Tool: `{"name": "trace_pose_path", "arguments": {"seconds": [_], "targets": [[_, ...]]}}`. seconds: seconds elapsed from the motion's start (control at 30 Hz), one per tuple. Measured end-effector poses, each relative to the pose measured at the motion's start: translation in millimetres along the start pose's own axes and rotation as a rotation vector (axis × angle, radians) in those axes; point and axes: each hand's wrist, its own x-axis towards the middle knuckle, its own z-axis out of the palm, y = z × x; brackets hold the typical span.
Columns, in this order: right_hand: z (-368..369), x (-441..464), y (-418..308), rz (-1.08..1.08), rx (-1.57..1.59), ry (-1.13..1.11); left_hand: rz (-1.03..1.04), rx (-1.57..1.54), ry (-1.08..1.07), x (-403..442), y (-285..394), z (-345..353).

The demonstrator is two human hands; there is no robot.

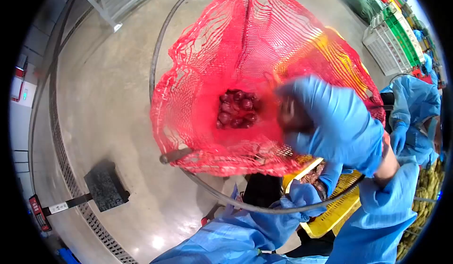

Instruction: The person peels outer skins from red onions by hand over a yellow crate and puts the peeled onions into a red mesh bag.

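Observation:
A red mesh bag hangs wide from a dark metal hoop, and several red onions lie at its bottom. Over the bag's near right side is my right hand, in a blue glove. Its fingers curl round a dark, motion-blurred round thing that looks like a red onion. Lower down, my left hand, also gloved in blue, reaches into a yellow crate holding onions and loose skins. The hoop and bag partly cover that hand, so its fingers are hidden.
A dark scale platform with a red display stands on the floor to the left, near a drain grate. White and green crates are stacked at upper right. A co-worker in blue is close on the right, above filled sacks.

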Motion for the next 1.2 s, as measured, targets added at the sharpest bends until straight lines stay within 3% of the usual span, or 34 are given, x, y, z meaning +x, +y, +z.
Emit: {"name": "trace_pose_path", "arguments": {"seconds": [0.03,0.07,0.17,0.33,0.4,0.5,1.2], "targets": [[-0.4,0.4,-3.7,0.046,0.053,-0.164,0.004,-0.005,-0.004,0.4,2.7,-2.6],[2.9,-2.0,-5.7,-0.012,-0.049,-0.252,0.006,-0.01,-0.01,0.6,4.7,-4.0],[8.0,-12.6,-10.8,-0.052,0.093,-0.452,0.008,-0.022,-0.02,0.8,8.0,-7.8],[17.5,-19.5,-19.7,-0.011,-0.143,-0.574,0.004,-0.047,-0.033,1.4,12.1,-13.6],[20.4,-19.8,-21.6,0.035,-0.101,-0.613,0.004,-0.051,-0.037,-0.1,11.7,-14.4],[7.3,-13.9,-23.9,-0.064,-0.063,-0.674,0.004,-0.056,-0.039,-2.5,12.6,-15.0],[15.2,-4.9,-21.3,-0.089,-0.101,-0.479,0.017,-0.057,-0.025,-7.9,8.1,-20.7]]}}
